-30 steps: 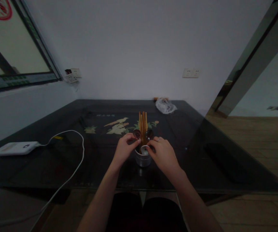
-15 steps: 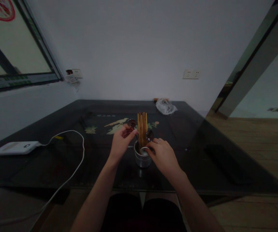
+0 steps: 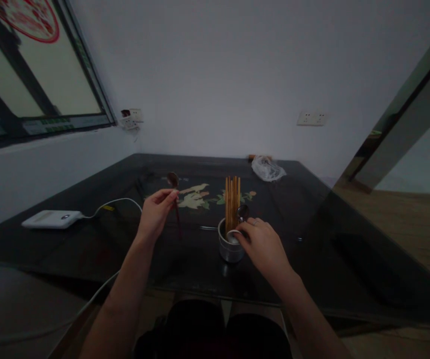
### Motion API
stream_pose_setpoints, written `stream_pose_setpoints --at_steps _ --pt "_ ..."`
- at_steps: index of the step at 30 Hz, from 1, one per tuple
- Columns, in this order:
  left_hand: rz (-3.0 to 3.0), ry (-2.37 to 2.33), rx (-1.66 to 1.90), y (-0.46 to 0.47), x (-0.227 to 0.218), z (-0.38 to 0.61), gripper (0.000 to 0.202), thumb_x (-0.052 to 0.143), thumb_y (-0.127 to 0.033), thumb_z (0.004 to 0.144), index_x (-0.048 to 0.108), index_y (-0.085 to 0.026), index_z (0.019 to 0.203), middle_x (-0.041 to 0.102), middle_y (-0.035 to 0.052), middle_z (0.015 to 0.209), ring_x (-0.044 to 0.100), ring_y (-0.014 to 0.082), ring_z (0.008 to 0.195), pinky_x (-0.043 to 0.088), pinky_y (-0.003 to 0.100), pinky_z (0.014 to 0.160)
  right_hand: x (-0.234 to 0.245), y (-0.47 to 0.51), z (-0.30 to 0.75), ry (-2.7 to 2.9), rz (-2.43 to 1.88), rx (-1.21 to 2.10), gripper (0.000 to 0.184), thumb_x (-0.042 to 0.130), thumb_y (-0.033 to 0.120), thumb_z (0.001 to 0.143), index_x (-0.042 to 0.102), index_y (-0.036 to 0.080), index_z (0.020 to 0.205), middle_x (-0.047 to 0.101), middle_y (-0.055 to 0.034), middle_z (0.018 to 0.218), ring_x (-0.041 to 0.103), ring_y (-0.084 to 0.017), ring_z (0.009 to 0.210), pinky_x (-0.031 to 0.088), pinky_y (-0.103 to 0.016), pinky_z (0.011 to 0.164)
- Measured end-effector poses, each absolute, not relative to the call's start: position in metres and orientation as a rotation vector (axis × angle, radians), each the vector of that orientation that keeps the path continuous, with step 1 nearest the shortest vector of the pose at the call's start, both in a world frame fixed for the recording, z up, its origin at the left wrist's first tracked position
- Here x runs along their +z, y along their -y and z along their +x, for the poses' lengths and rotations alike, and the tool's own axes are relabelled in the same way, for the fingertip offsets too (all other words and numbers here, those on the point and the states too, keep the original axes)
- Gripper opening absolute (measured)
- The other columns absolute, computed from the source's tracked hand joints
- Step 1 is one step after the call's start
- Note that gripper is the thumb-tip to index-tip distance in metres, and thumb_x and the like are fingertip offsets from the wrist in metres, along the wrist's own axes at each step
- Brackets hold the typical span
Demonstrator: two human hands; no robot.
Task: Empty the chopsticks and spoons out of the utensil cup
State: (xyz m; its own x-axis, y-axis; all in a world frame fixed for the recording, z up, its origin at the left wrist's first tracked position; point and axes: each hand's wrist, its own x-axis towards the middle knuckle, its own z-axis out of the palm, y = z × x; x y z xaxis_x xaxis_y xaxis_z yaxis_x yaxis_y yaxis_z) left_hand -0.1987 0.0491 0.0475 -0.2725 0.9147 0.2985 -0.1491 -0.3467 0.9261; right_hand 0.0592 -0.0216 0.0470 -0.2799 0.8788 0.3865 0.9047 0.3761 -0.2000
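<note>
A round metal holder point(image 3: 230, 248) stands on the dark glass table point(image 3: 87, 239), with several wooden chopsticks point(image 3: 231, 202) and a spoon point(image 3: 242, 213) upright in it. My left hand point(image 3: 156, 213) pinches a dark-handled spoon point(image 3: 174, 192) and holds it up in the air to the left of the holder, bowl upward. Closed around the holder's right rim is my right hand point(image 3: 262, 247), a ring on one finger.
A white power bank point(image 3: 51, 219) lies at the table's left with a white cable point(image 3: 115, 203) running off the near edge. A crumpled clear plastic bag point(image 3: 267, 168) sits at the far edge by the wall. A thin utensil point(image 3: 208, 228) lies flat left of the holder.
My left hand has pulled a spoon up out of the holder and carried it to the left. My right hand has stayed on the holder's rim. The view has shifted slightly left.
</note>
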Motion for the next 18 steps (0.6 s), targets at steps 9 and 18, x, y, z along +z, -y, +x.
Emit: stream_pose_setpoints --at_steps 9,18 --pt "1.144 -1.428 1.337 -0.086 -0.014 -0.241 0.049 0.081 -0.05 0.045 0.068 -0.012 0.071 0.064 0.0026 0.063 0.054 0.0114 0.058 0.042 0.023 0.056 0.042 0.017 0.057 2.219 -1.485 -0.134 0.016 0.055 0.025 0.089 0.066 0.021 0.078 0.066 -0.0041 0.08 0.059 -0.02 0.078 0.036 -0.032 0.066" --pt "1.308 -1.626 1.262 -0.088 -0.028 -0.247 0.029 0.077 -0.041 0.053 0.066 -0.015 0.06 0.062 0.0017 0.053 0.052 0.0125 0.05 0.039 0.025 0.052 0.043 0.017 0.055 2.231 -1.515 -0.143 0.014 0.056 0.024 0.088 0.066 0.021 0.079 0.067 -0.0044 0.082 0.059 -0.021 0.079 0.037 -0.032 0.067"
